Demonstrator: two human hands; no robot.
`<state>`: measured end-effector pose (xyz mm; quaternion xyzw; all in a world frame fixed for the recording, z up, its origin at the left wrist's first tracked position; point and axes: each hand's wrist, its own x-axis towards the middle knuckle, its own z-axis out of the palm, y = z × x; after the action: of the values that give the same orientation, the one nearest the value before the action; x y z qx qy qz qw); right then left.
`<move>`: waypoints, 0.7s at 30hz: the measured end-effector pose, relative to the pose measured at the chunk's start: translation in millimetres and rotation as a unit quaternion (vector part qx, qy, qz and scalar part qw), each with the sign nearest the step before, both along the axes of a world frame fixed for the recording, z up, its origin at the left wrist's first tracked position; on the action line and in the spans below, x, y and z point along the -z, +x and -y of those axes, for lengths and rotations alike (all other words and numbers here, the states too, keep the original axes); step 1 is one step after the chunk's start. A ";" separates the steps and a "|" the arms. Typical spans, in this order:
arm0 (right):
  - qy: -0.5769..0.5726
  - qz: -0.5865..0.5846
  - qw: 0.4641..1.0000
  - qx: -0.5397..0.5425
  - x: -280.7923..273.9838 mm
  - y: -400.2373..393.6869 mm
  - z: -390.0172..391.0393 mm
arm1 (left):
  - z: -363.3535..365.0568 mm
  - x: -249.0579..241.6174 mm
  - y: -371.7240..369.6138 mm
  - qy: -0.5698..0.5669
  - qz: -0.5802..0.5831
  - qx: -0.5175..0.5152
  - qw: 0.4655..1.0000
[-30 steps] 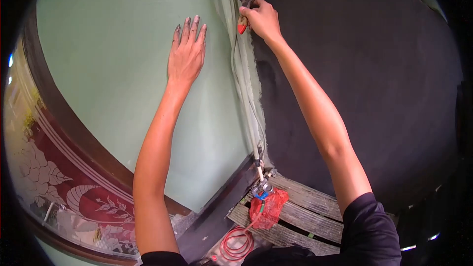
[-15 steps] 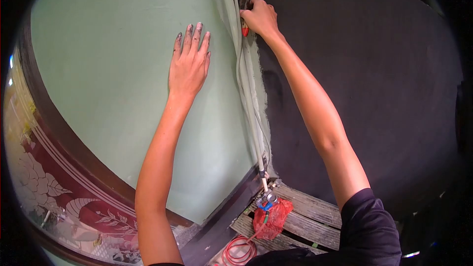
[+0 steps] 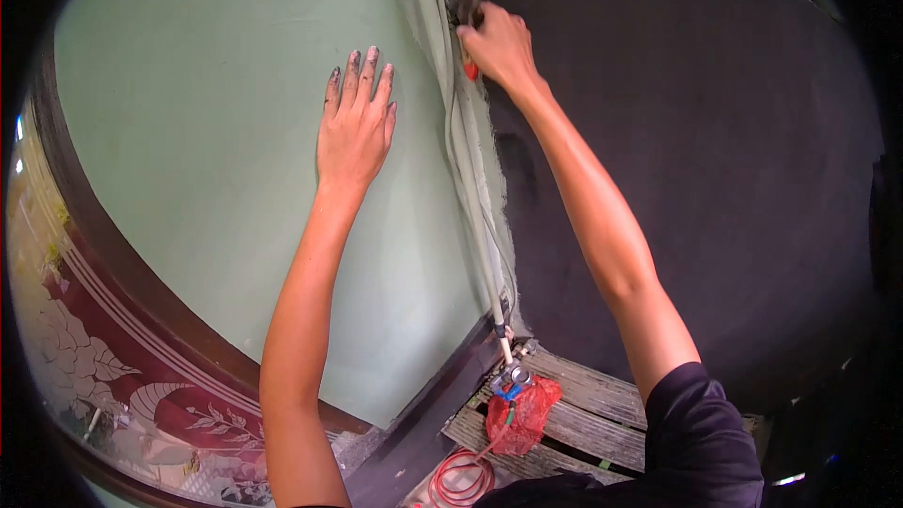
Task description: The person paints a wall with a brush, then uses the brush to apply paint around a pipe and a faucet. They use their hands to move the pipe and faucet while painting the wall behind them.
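Note:
My right hand (image 3: 497, 45) grips a paintbrush (image 3: 465, 2) with a red handle end, its dark bristles pressed high in the corner where the black wall (image 3: 696, 160) meets the pale green wall (image 3: 216, 122). My left hand (image 3: 355, 125) lies flat on the green wall, fingers together and pointing up, fingertips smeared with dark paint. It holds nothing.
Pale pipes and cables (image 3: 475, 198) run down the corner to a valve (image 3: 513, 378). Below it lie a red plastic bag (image 3: 520, 406), a coiled red wire (image 3: 461, 480) and wooden slats (image 3: 593, 414). A dark brown band (image 3: 141, 301) and red floral tiles (image 3: 122, 395) border the green wall at lower left.
The brush has moved a little up and left into the corner with my right hand. My left hand has slid slightly down the green wall.

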<state>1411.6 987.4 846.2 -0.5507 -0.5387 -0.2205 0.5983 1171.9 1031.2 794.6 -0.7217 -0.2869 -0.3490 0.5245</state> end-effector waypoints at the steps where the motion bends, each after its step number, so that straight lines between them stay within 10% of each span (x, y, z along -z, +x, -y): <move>1: -0.001 0.005 1.000 -0.003 -12.6 0.6 -3.7 | 0.6 -0.2 0.6 0.000 0.000 0.001 1.000; 10: -0.120 0.012 0.992 0.031 68.6 -11.0 9.6 | 3.5 -1.0 -0.4 0.000 0.000 -0.002 1.000; 14: 0.006 0.033 0.999 0.016 35.7 -13.5 23.3 | 0.3 -1.2 -0.1 0.000 -0.001 -0.006 1.000; 21: -0.098 0.018 0.995 0.013 19.4 -8.5 3.6 | 1.8 0.5 0.1 -0.002 0.001 -0.002 1.000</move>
<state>1403.2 983.8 826.9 -0.6096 -0.5614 -0.1840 0.5286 1171.9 1029.4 794.2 -0.7217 -0.2896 -0.3484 0.5234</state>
